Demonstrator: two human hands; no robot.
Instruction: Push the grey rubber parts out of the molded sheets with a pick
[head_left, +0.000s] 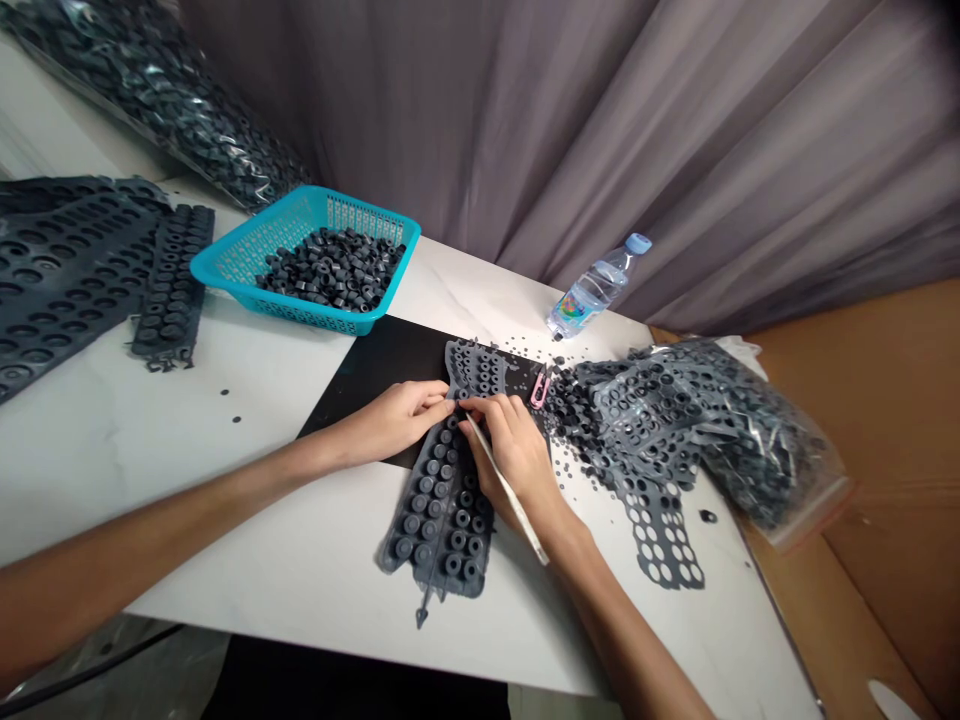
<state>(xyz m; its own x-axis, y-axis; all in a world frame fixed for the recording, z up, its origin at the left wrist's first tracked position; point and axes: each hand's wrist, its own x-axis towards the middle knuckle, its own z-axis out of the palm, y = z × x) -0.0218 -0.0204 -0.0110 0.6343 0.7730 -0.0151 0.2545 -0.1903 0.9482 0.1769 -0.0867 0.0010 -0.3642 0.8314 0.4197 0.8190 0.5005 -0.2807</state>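
A dark grey moulded rubber sheet (425, 500) with rows of raised round parts lies before me, running from the table's near side onto a black mat (360, 375). My left hand (401, 420) pinches the sheet's left edge around its middle, thumb and fingers close together. Held like a pen in my right hand (514, 445) is a slim white stick-like tool (510, 493), its tip at the sheet near my left fingertips. Exactly what the tip touches is hidden by my fingers. The sheet's far portion (476, 368) shows rows of holes.
A turquoise basket (300, 312) contains small black rubber pieces. Pink thread snips (539, 388) lie beside loose pieces and punched-out scrap sheets (652, 410). A water bottle (592, 290) stands tilted in view near the curtain. Further moulded sheets (67, 270) and a filled plastic bag (172, 110) are left.
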